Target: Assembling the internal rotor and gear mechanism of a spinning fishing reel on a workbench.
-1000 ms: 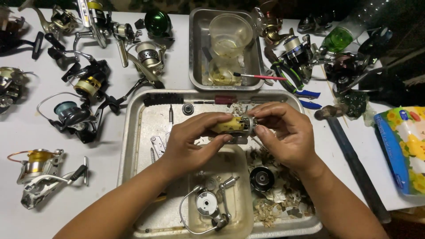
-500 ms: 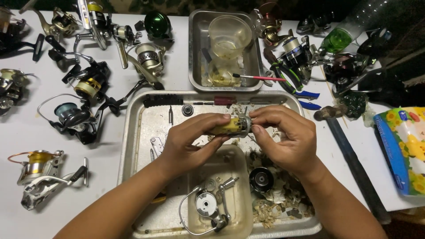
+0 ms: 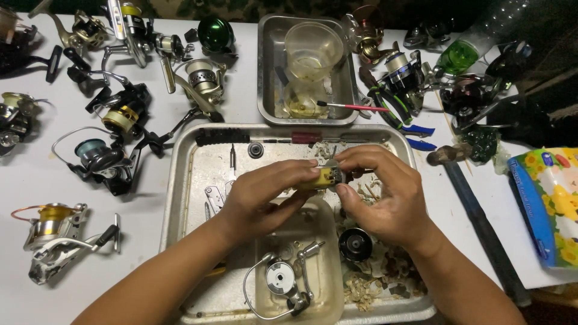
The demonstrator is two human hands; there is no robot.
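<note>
Both hands meet over the middle of a large, shallow steel tray (image 3: 180,180): the left hand (image 3: 265,195) curls its fingers around a small yellow-and-silver reel part (image 3: 325,176), and the right hand (image 3: 385,192) pinches the same part's metal end between thumb and fingertips, holding it just above the tray. Nearest the wearer, a cream plastic tub (image 3: 322,241) sits inside the tray and holds a silver reel rotor with a wire bail (image 3: 280,283); just beside it lie a black round spool (image 3: 355,244) and a litter of pale scraps. Farther along the tray's back edge lies a black-handled screwdriver (image 3: 223,137). Beyond it on the white bench (image 3: 36,180) stands a smaller steel pan (image 3: 265,72) holding a clear plastic cup (image 3: 313,51). Spinning reels spread across the bench on both sides, and a wooden-headed hammer (image 3: 475,204) lies to the right.
</note>
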